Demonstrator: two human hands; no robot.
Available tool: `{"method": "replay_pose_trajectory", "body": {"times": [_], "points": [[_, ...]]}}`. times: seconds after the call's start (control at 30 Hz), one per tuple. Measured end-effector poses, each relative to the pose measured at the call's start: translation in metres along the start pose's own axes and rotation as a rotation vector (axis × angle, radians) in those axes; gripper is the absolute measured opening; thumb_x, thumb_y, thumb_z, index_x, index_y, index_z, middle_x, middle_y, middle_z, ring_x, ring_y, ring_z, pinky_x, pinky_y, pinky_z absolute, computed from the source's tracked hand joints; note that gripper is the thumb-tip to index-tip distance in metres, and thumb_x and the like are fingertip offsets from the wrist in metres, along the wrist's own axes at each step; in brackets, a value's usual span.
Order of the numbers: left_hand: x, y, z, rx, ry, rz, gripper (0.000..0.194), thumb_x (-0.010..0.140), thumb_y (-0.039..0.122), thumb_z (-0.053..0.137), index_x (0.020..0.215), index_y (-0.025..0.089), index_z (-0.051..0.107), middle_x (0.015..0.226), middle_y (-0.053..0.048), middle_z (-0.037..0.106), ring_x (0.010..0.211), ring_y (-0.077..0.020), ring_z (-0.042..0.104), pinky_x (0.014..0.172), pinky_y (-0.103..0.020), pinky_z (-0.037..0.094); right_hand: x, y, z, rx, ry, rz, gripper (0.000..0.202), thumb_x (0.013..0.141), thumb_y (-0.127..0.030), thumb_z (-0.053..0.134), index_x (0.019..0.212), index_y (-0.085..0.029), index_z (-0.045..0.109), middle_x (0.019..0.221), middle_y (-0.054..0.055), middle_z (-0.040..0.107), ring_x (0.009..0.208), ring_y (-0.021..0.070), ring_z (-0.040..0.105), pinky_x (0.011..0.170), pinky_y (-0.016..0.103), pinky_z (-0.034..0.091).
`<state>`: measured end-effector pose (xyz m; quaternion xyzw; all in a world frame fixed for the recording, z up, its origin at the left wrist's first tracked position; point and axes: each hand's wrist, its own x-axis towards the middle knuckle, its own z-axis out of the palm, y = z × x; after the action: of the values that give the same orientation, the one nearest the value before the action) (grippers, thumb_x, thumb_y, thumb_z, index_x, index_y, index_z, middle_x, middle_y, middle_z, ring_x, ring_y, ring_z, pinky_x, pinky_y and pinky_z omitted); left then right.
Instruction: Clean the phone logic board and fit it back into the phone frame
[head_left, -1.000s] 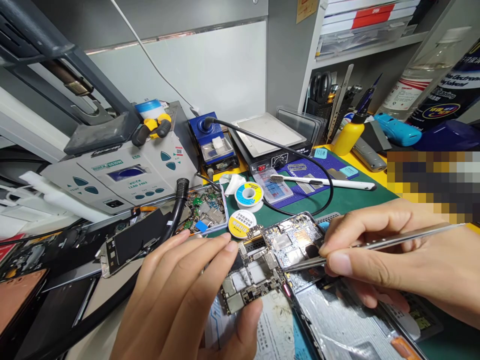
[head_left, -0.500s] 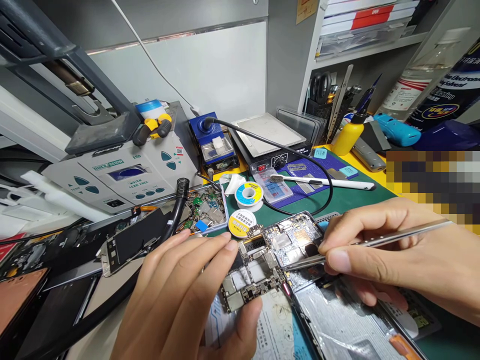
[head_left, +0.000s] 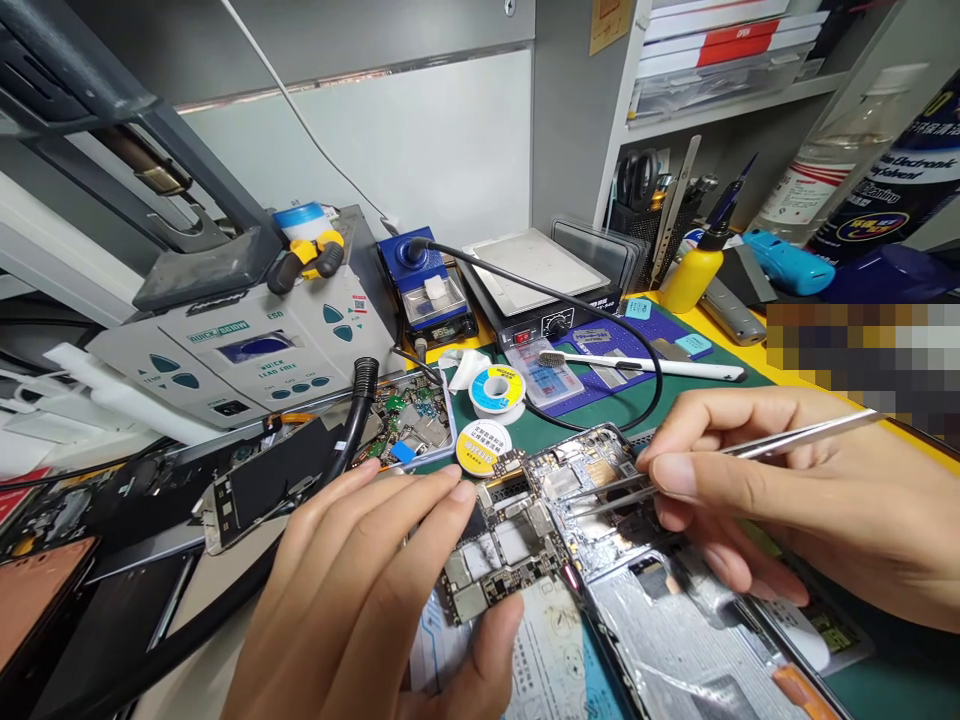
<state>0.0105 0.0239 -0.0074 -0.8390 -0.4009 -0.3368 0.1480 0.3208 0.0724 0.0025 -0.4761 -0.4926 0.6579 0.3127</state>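
My left hand [head_left: 352, 590] grips a phone circuit board [head_left: 504, 548] by its edges, fingers along the left and top side, thumb below. The board is held just left of an opened phone frame [head_left: 660, 630], whose upper end shows bare metal and small parts. In my right hand [head_left: 757, 490] is a pair of metal tweezers [head_left: 787, 436], pinched between thumb and forefinger. Their tips lie over the upper part of the frame, slightly apart; I cannot tell whether they touch it. Under the board lies a printed sheet [head_left: 551, 640].
A hot air station [head_left: 247, 350] stands at left with its black hose [head_left: 225, 600] crossing the front. Behind the hands are a solder spool [head_left: 496, 390], a round tin [head_left: 484, 448], a white brush [head_left: 652, 366] and a heating plate [head_left: 540, 270]. A yellow bottle [head_left: 691, 278] stands at right.
The tweezers' tips have moved up from the board's right edge onto the phone frame and spread apart. My right hand has shifted slightly up. My left hand and the circuit board are still.
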Motion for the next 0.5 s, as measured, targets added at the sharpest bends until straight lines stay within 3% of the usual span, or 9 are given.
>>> {"method": "replay_pose_trajectory", "body": {"times": [0.5], "points": [[-0.001,-0.004,0.002,0.001,0.006,0.015,0.048,0.087,0.007,0.083,0.133,0.008,0.072,0.125,-0.012,0.079,0.126,-0.0235,0.072,0.129,-0.044,0.051,0.005,-0.013,0.009,0.022,-0.036,-0.021,0.033,0.083,-0.051,0.098,0.074,-0.025,0.080,0.053,0.004,0.073,0.036,0.0131,0.055,0.036,0.016,0.040]]}}
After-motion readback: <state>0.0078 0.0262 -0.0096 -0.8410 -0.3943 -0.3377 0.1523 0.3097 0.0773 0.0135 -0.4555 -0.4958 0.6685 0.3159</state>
